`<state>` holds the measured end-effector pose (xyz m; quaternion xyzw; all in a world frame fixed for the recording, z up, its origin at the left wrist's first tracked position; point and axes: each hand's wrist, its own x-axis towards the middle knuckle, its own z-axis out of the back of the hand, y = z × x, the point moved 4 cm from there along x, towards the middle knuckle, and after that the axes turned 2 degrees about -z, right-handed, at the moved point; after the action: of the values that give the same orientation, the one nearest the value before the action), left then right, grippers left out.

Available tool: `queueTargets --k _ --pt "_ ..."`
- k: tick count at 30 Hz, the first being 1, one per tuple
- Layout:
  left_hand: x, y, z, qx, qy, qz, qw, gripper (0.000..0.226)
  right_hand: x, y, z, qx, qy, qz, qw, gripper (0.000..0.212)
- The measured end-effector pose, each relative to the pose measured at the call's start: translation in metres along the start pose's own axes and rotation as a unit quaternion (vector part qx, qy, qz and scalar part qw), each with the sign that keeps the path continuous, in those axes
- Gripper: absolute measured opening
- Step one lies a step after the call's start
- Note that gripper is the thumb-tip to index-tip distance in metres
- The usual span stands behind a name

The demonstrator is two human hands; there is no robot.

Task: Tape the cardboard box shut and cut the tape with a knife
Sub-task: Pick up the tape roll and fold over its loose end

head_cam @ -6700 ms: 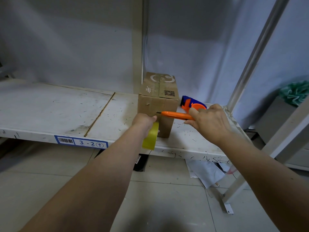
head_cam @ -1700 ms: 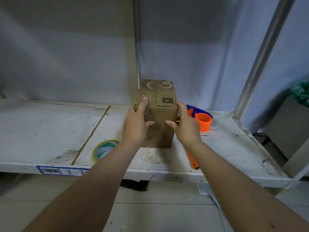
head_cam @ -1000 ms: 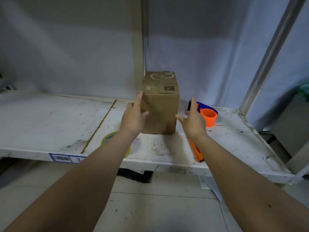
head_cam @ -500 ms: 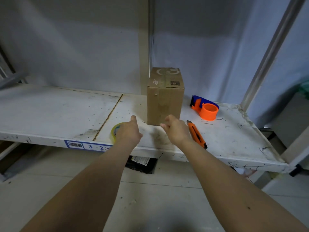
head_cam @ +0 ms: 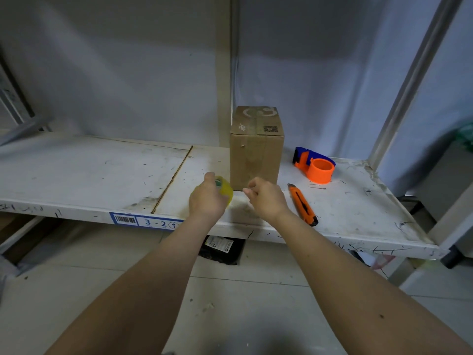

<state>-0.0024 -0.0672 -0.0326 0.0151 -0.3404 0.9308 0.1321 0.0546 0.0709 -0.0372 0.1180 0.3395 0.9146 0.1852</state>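
Note:
A small brown cardboard box (head_cam: 256, 149) stands upright on the white shelf (head_cam: 89, 170), flaps closed. Just in front of its lower left corner, my left hand (head_cam: 207, 199) grips a yellowish roll of tape (head_cam: 225, 190), lifted on edge. My right hand (head_cam: 266, 199) hovers beside the roll in front of the box, fingers curled with thumb and forefinger pinched together; whether it holds the tape end is too small to tell. An orange utility knife (head_cam: 303, 207) lies flat on the shelf to the right of my right hand.
An orange and blue tape dispenser (head_cam: 316, 167) sits right of the box. A vertical shelf post (head_cam: 225, 73) rises behind the box, a slanted metal post (head_cam: 409, 78) at right. A black package (head_cam: 222, 249) lies on the tiled floor under the shelf.
Both hands left the box and dropped toward the shelf front. My left hand picked the tape roll up off the shelf; my right hand closed in beside it.

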Motion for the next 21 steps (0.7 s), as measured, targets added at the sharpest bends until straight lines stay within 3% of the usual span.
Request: queueTargets --k 3,8,14,21 --pt "-0.012 -0.015 0.001 -0.150 0.030 0.026 0.988 0.065 -0.008 0.006 0.014 0.029 -0.037 -0.015 0.999 0.028" --pt "-0.031 -0.037 0.008 -0.374 0.086 0.047 0.922 0.061 -0.015 0.006 0.046 0.114 -0.074 -0.063 0.989 0.028" --pt "-0.041 -0.062 0.022 -0.451 0.120 0.013 0.884 0.068 -0.024 0.020 0.076 0.307 -0.036 -0.080 0.948 0.038" --pt "-0.041 -0.073 0.031 -0.474 0.136 -0.016 0.870 0.070 -0.026 0.028 0.095 0.305 -0.043 -0.005 0.951 0.024"
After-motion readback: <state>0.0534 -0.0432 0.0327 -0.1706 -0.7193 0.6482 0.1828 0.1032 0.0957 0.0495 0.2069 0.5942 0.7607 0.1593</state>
